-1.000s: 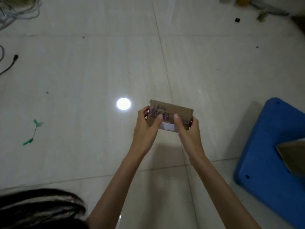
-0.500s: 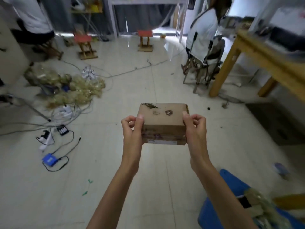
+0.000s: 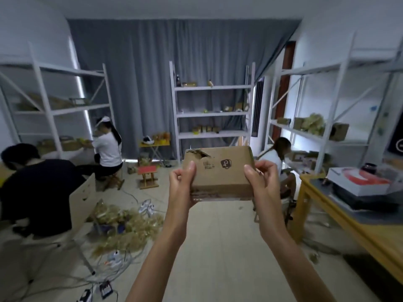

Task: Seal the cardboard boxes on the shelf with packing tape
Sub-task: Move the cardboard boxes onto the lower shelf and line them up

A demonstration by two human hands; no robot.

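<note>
1. Cardboard box (image 3: 220, 173) held up in mid-air, in front of the middle shelf unit (image 3: 212, 112) that stands against the grey curtain (image 3: 141, 73).
2. Left hand (image 3: 182, 188) clamped on the box's left end, thumb lying across the top face, fingers curled underneath.
3. Right hand (image 3: 262, 182) clamped on the box's right end, thumb on top, fingers curled at the side.
4. Torn hole in the box's top face, near its far left corner, just beyond the left thumb.
5. Printed on the top face: a dark brown logo mark right of centre and a small block of dark text left of it; both too blurred to read.
6. Strip of worn tape and a pale label along the box's near edge; writing there illegible.
7. Left of the box: a person in a black shirt (image 3: 39, 190) and a person in a white shirt (image 3: 108, 149), both low by another shelf.
8. Right of the box: a seated person in white (image 3: 277, 155) and a wooden desk (image 3: 357, 227) carrying flat boxes.
9. Below and left of the box: a heap of crumpled wrapping (image 3: 124, 223) on the floor.
</note>
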